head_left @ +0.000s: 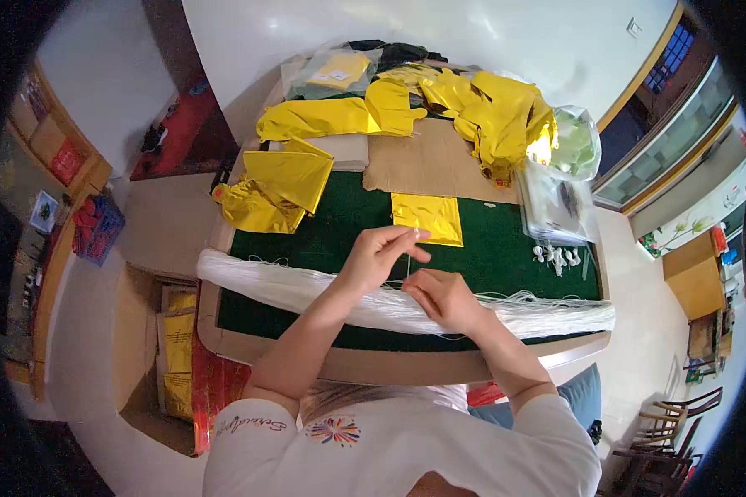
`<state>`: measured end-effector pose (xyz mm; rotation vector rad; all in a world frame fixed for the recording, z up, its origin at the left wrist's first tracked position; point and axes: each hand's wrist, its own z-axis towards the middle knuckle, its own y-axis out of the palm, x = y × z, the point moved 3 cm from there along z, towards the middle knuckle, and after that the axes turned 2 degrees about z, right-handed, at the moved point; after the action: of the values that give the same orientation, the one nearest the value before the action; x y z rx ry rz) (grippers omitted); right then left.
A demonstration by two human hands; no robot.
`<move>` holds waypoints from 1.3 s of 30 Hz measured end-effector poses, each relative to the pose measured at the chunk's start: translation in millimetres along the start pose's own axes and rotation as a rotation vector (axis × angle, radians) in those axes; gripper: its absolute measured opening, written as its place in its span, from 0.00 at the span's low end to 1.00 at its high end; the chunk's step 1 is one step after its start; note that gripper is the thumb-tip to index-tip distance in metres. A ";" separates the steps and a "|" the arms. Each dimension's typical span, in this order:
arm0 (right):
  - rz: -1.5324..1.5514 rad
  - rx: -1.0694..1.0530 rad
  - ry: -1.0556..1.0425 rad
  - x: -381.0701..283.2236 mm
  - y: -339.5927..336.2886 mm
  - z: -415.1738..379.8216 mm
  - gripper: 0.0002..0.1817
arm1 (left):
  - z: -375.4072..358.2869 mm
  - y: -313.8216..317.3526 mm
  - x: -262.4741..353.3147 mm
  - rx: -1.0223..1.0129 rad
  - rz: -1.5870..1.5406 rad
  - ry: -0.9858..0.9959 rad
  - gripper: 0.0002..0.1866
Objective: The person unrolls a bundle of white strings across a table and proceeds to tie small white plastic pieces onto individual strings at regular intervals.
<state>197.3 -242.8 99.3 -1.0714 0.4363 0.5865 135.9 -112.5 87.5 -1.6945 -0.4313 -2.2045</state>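
A bundle of thin white string lies lengthwise across the front of the green-topped table. My left hand is above the bundle, thumb and fingers pinched on a strand, with a small white bit showing at the fingertips. Lower and to the right, my right hand is closed on the string, just over the bundle. A short stretch of strand runs between the two hands. Just beyond my fingers, a flat yellow foil packet lies on the green surface. What the right fingertips hold is partly hidden.
Yellow foil pieces heap at the back, around a cardboard sheet. More folded foil lies at left. Clear plastic bags and small white string bundles sit at right. A cardboard box stands on the floor at left.
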 end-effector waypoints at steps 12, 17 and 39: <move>-0.002 0.374 0.248 27.3 -19.6 -8.4 0.03 | -13.1 2.0 23.9 -0.399 -0.288 -0.228 0.20; 0.073 -0.110 -0.061 5.6 7.9 -2.6 0.05 | -3.3 -10.6 14.3 -0.088 -0.243 -0.157 0.19; 0.062 0.246 0.182 33.9 -21.4 -4.1 0.08 | -15.3 9.7 14.7 -0.533 -0.071 -0.144 0.17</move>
<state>236.8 -246.2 92.1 -0.8804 0.6846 0.4772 123.2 -128.9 98.2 -2.1366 0.0824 -2.4020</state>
